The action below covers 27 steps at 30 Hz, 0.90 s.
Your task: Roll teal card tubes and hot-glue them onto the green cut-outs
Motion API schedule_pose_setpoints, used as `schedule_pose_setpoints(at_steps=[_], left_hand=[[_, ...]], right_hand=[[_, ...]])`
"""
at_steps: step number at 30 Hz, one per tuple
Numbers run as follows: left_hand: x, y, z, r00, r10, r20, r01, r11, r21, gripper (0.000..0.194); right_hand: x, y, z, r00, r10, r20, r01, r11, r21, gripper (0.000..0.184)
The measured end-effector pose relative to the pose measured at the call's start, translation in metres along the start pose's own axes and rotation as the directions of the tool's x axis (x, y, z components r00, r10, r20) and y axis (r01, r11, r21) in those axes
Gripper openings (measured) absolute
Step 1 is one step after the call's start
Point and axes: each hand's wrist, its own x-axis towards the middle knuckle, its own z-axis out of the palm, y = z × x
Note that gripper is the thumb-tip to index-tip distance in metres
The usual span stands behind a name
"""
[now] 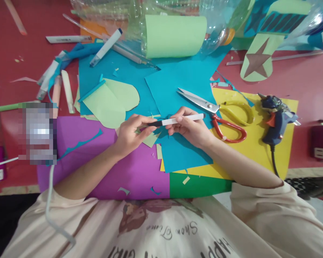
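Note:
Between both hands, level above the blue paper (188, 157), is a white marker (172, 121) with a black cap end. My left hand (133, 134) pinches the black end between thumb and fingers. The white barrel lies in the closed fingers of my right hand (191, 129). Just right of that hand, scissors (214, 111) with one yellow and one red handle lie with their blades nearly together. A light green heart-shaped paper (114, 102) rests up and left of my left hand.
A glue gun (276, 118) lies on yellow paper (266, 157) at the right. Clear plastic bottles, one wrapped in light green paper (176, 36), lie at the back. Loose markers (106, 47) and a blurred-out device (40, 133) are on the left. Purple sheet (104, 182) lies in front.

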Motion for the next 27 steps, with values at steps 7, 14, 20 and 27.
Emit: schedule_pose_setpoints(at_steps=[7,14,20,27], left_hand=[[0.0,-0.002,0.0,0.999,0.052,0.017,-0.052,0.998,0.032,0.032],[0.0,-0.001,0.002,0.982,0.191,-0.006,-0.189,0.975,0.118,0.027],[0.002,0.002,0.004,0.99,0.14,0.016,-0.141,0.984,0.108,0.031],[0.016,-0.016,-0.014,0.943,0.088,-0.322,-0.015,0.975,0.221,0.023]], right_hand=[[0.002,0.004,-0.002,1.0,-0.021,0.006,0.021,1.0,-0.005,0.037],[0.0,0.004,-0.001,0.998,-0.061,0.035,0.062,0.998,-0.011,0.035],[0.0,0.003,-0.003,0.997,-0.052,0.059,0.056,0.996,-0.074,0.037],[0.002,-0.016,-0.022,0.926,-0.373,0.061,0.311,0.66,-0.684,0.039]])
